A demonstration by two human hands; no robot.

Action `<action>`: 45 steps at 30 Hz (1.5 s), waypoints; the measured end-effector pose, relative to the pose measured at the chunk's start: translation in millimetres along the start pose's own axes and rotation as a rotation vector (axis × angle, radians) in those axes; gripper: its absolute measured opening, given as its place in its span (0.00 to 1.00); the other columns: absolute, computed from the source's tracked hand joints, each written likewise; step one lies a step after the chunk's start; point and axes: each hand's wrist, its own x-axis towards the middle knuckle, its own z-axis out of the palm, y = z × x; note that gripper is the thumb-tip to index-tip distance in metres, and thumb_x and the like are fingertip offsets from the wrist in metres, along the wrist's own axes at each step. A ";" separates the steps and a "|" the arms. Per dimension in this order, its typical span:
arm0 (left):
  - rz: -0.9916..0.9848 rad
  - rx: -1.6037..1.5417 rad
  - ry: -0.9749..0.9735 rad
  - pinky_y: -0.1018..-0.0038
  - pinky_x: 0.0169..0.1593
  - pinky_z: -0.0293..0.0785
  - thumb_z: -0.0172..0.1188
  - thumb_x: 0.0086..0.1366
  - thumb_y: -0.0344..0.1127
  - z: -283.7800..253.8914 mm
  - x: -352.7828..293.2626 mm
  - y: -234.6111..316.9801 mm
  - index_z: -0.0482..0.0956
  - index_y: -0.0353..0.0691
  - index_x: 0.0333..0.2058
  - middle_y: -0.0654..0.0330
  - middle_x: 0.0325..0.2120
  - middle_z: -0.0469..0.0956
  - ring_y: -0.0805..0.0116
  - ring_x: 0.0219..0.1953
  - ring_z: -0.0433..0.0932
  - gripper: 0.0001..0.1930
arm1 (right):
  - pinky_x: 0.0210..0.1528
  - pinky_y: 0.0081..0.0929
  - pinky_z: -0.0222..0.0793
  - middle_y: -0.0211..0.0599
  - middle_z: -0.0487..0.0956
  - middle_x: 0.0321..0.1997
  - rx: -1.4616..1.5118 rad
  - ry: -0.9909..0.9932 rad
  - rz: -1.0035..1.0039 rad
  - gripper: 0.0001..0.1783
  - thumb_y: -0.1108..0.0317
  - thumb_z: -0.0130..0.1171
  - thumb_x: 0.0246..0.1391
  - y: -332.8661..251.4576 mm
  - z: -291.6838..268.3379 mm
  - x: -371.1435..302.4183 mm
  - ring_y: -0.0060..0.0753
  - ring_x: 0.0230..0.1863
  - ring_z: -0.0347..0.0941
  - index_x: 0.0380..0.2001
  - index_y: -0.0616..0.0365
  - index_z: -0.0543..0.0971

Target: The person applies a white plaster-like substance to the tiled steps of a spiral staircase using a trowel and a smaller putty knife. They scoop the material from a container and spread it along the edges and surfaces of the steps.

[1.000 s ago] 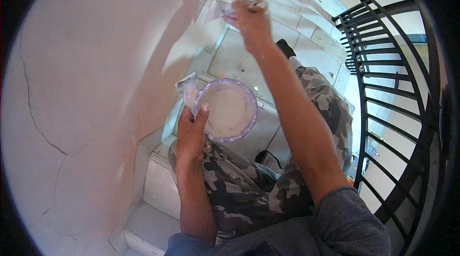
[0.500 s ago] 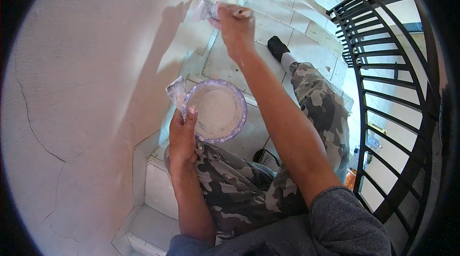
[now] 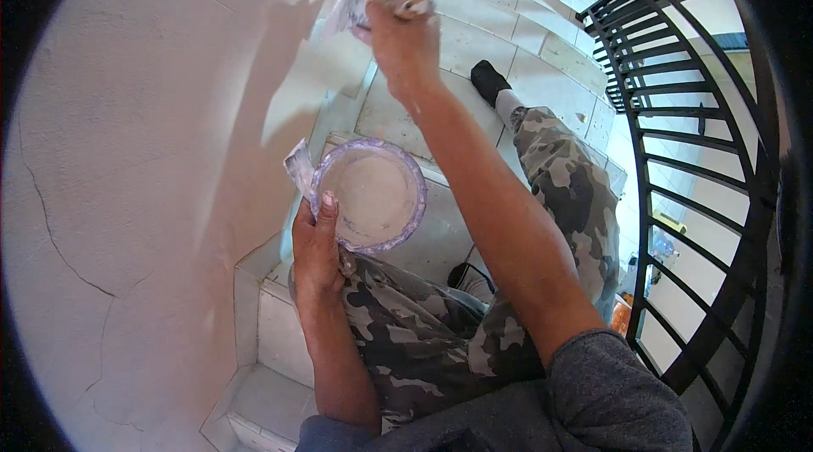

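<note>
My left hand (image 3: pixel 317 256) is closed on the rim of a purple bowl (image 3: pixel 421 190), the thumb over its near left edge. Inside lies pale, creamy filler (image 3: pixel 370 194). A smeared putty knife (image 3: pixel 299 166) sticks up beside the bowl's left rim, pinned in the same hand. Farther off, my right hand (image 3: pixel 402 50) is wrapped round a second putty knife (image 3: pixel 345 15). Its whitish blade points left, toward the pale wall (image 3: pixel 152 139); I cannot tell whether it touches. Motion blurs this hand a little.
Thin cracks (image 3: pixel 55 236) run down the wall at left. Tiled steps (image 3: pixel 474 50) climb ahead under my socked foot (image 3: pixel 489 82). A black metal railing (image 3: pixel 690 143) curves along the right, with bottles and other items lower down beyond it. My camouflage-trousered legs (image 3: pixel 423 316) flank the bowl.
My right hand has moved a little left and up with its putty knife. The bowl and my left hand have also shifted slightly left.
</note>
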 end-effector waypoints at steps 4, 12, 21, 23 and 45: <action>-0.004 -0.046 -0.008 0.64 0.55 0.74 0.56 0.71 0.53 1.6 -0.8 0.6 0.68 0.30 0.60 0.50 0.52 0.76 0.61 0.51 0.77 0.32 | 0.44 0.32 0.85 0.41 0.78 0.38 -0.131 0.057 0.005 0.08 0.74 0.59 0.57 7.4 23.5 -5.5 0.30 0.39 0.78 0.28 0.66 0.71; -0.005 -0.158 -0.038 0.65 0.56 0.74 0.55 0.72 0.50 -1.6 4.7 -10.0 0.66 0.32 0.62 0.52 0.54 0.75 0.62 0.53 0.76 0.30 | 0.40 0.28 0.86 0.50 0.77 0.43 0.264 -0.056 -0.015 0.16 0.72 0.62 0.56 -80.0 -5.9 -24.6 0.36 0.41 0.80 0.39 0.68 0.65; 0.178 -0.224 0.018 0.75 0.26 0.69 0.62 0.68 0.52 1.1 19.9 -25.6 0.70 0.37 0.55 0.61 0.35 0.76 0.75 0.26 0.73 0.27 | 0.38 0.26 0.75 0.40 0.84 0.35 -0.554 -0.319 -0.038 0.10 0.68 0.62 0.57 -148.3 -63.6 -143.9 0.29 0.34 0.81 0.37 0.65 0.84; 0.265 -0.187 0.069 0.78 0.17 0.66 0.63 0.67 0.53 7.8 24.5 -28.6 0.71 0.38 0.53 0.63 0.30 0.75 0.77 0.18 0.71 0.27 | 0.39 0.25 0.75 0.43 0.84 0.33 -0.586 -0.416 -0.036 0.10 0.68 0.62 0.57 -141.9 -69.7 -159.9 0.30 0.33 0.80 0.30 0.66 0.84; 0.109 0.060 0.078 0.74 0.31 0.69 0.68 0.63 0.53 14.3 18.1 -13.8 0.78 0.36 0.41 0.63 0.28 0.77 0.77 0.27 0.72 0.23 | 0.39 0.29 0.76 0.44 0.86 0.35 -0.935 -0.653 -0.003 0.12 0.70 0.64 0.52 -81.3 -56.6 -185.0 0.29 0.33 0.80 0.38 0.66 0.84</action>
